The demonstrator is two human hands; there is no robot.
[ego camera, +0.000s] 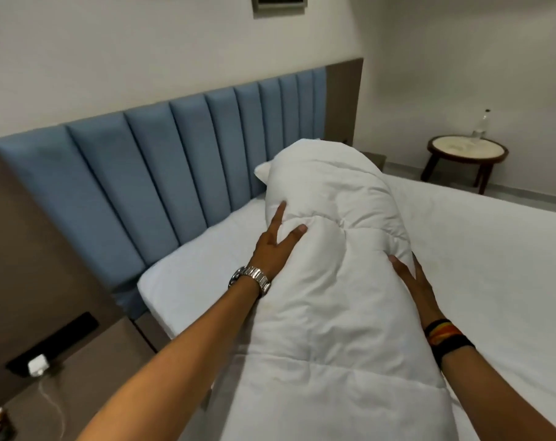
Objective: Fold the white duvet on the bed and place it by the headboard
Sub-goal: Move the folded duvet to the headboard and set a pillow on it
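Note:
The white duvet is folded into a long thick bundle lying on the bed, its far end close to the blue padded headboard. My left hand, with a metal watch on the wrist, presses against the bundle's left side, fingers spread and thumb dug into the fabric. Along the bundle's right side lies my right hand, wearing striped wristbands, its fingers partly hidden behind the folds.
A brown bedside table at the lower left carries a white charger plugged into a dark socket panel. At the far right stands a round wooden stool with a clear bottle on it.

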